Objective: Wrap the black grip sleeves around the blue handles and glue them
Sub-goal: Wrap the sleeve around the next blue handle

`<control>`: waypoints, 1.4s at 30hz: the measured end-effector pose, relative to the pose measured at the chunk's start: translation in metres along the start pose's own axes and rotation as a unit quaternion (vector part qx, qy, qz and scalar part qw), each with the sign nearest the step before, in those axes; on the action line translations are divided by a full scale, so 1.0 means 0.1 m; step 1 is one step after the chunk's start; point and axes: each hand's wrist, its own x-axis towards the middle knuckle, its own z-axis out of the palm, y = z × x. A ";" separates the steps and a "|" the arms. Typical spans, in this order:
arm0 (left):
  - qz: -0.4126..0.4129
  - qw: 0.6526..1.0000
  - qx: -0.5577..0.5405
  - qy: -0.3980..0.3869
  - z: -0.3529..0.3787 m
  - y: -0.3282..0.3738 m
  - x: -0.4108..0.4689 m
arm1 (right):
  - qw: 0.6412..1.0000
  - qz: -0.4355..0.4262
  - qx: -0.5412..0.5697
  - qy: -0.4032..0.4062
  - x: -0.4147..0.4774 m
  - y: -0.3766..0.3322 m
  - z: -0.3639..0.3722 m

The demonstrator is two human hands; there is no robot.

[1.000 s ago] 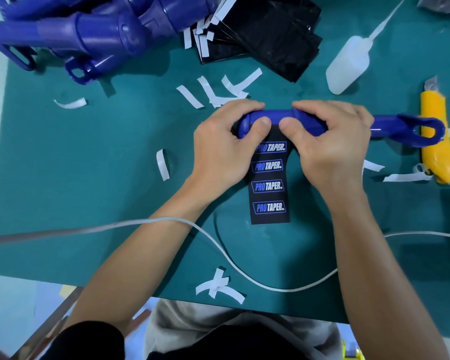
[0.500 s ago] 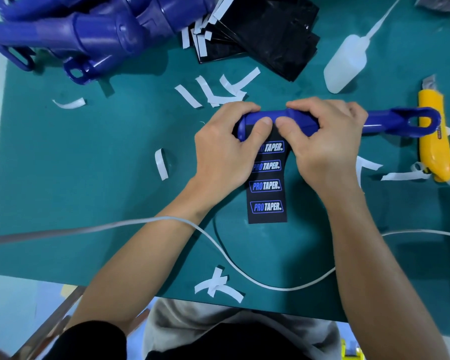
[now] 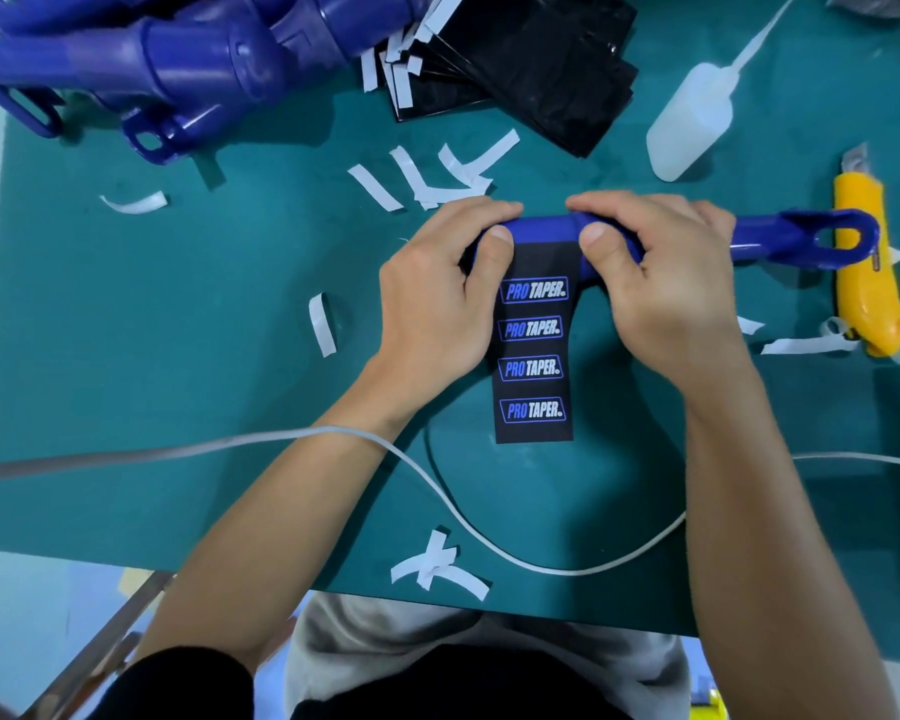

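Yellow cutter beneath looped blue handle

Single head-worn wide-angle view. Looks forward and steeply down from above the near edge of the green mat. Close in, with left hand and right hand gripping the blue handle near frame centre. Takes in the mat's near and left edges; cuts off the far edge at top.

glossy blue plastic handle, matt black printed sleeve
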 end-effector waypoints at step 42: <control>-0.090 0.927 -0.349 -0.106 -0.12 -0.20 0.17 | 0.971 0.043 0.215 -0.093 -0.26 0.14 -0.22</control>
